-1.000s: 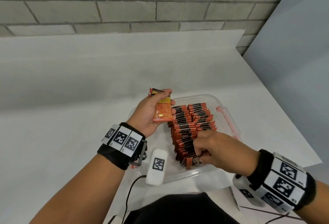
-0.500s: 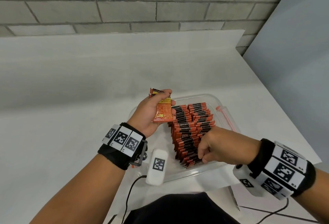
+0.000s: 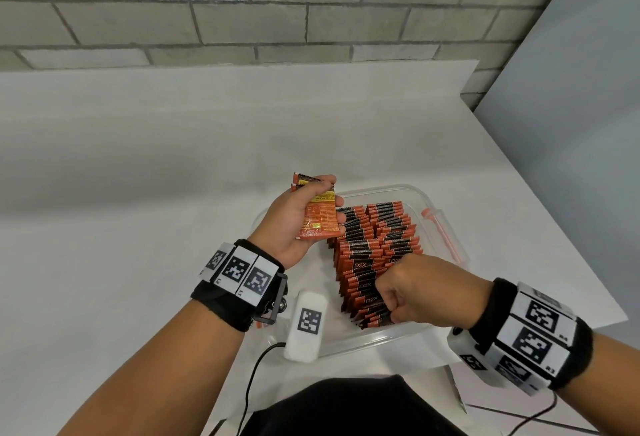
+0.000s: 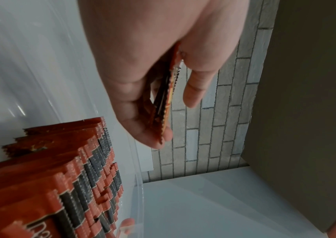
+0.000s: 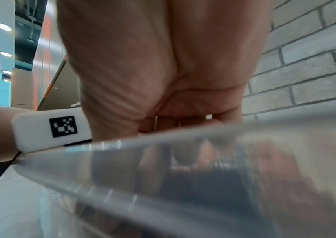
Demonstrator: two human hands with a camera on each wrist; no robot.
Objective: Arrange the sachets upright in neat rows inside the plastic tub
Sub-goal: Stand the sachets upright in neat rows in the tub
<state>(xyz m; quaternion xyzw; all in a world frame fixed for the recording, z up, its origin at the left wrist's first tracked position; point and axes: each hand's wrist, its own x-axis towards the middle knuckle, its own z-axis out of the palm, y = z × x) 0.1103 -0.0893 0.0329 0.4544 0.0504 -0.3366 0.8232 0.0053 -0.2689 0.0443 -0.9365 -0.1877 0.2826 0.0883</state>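
Orange-and-black sachets (image 3: 372,262) stand on edge in two close rows inside the clear plastic tub (image 3: 446,245), which sits on the white table (image 3: 138,193) at its near edge; their serrated tops face up and "D2X" shows on the nearer ones. At the near end of the rows, the right hand (image 3: 419,288) reaches down into the tub, knuckles up, fingers curled against the packs; whether it pinches any cannot be told. Farther back, above the tub's left rim, the left hand (image 3: 294,224) holds a small stack of spare sachets (image 3: 318,216), thumb on top and fingers wrapped beneath.
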